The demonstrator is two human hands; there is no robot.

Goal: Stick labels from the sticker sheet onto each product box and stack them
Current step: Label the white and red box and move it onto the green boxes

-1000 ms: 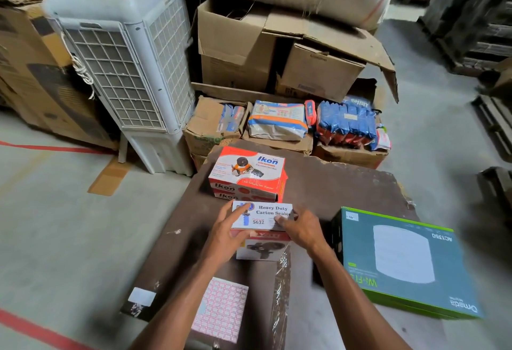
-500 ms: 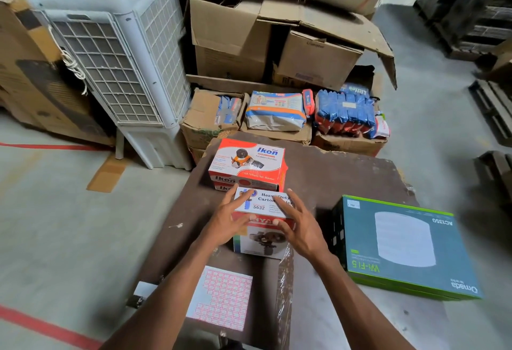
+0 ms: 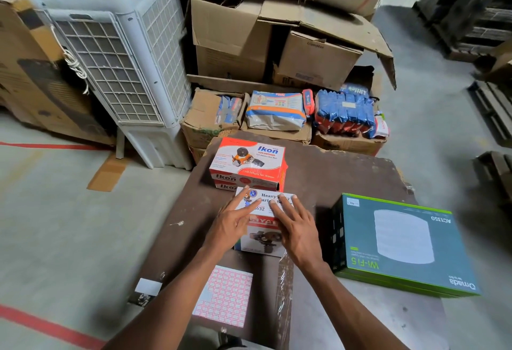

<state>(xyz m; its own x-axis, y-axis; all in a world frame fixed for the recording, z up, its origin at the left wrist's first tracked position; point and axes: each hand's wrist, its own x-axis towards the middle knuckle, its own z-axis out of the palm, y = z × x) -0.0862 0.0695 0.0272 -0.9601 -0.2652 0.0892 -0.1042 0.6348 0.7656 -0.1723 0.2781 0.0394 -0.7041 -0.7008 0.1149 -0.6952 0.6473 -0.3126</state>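
— Head view: what do we have under our hands?

— Our left hand (image 3: 231, 226) and right hand (image 3: 296, 227) both lie flat on the top of the carton sealer box (image 3: 264, 211), fingers straight and a little spread, pressing down rather than curling round it. The lid reads "Heavy Duty Carton Sealer" as far as our fingers leave it uncovered.

— And where does that box sit?

— On the brown board (image 3: 332, 183) that serves us as a table, just in front of two stacked red and white Ikon tape dispenser boxes (image 3: 248, 162), so close that we cannot tell whether they touch.

— The labels?

— The sticker sheet (image 3: 224, 294), a grid of red-bordered labels, lies flat on the board nearer to us, below our left forearm.

— Anything to our right?

— A teal and green Omada Wi-Fi 5 box (image 3: 401, 244) lies flat, apart from the sealer box. Beyond the board we see a white air cooler (image 3: 116, 53), open cardboard cartons (image 3: 230, 31) and blue wrapped packs (image 3: 343, 108).
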